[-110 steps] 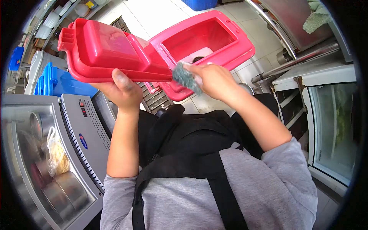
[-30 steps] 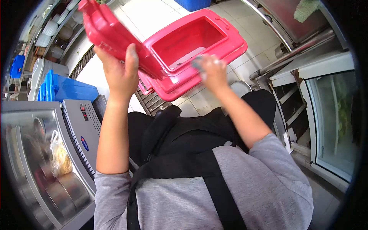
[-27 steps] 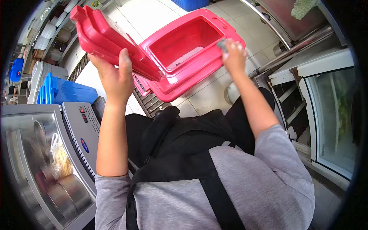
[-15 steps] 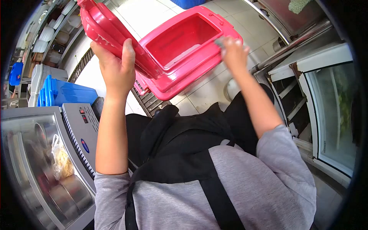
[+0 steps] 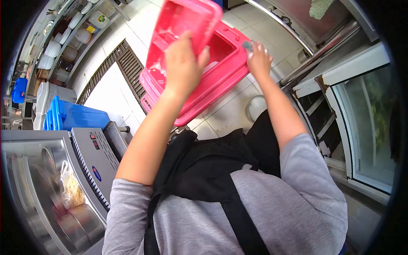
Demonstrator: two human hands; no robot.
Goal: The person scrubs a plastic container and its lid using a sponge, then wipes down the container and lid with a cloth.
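Note:
A large pink plastic bin with a rectangular opening stands on the tiled floor before me. Its pink lid is raised at a tilt over the left part of the opening. My left hand grips the lid's near edge, thumb apart from the fingers. White suds spot the plastic beside that hand. At the bin's right end, my right hand is closed on a grey-green scouring pad, against or just above the rim. Foam shows on its fingers. The inside of the bin is partly hidden by the lid and my left hand.
Left are a glass-fronted cabinet, a blue container and a shelf of dishes. A floor drain grate lies behind. At right are a metal rail and a glass-doored fridge. A round bowl sits near my knee.
My left hand has swung the lid rightward, from the bin's left end to over the opening. My right hand stays by the right rim with the scouring pad, slightly lower.

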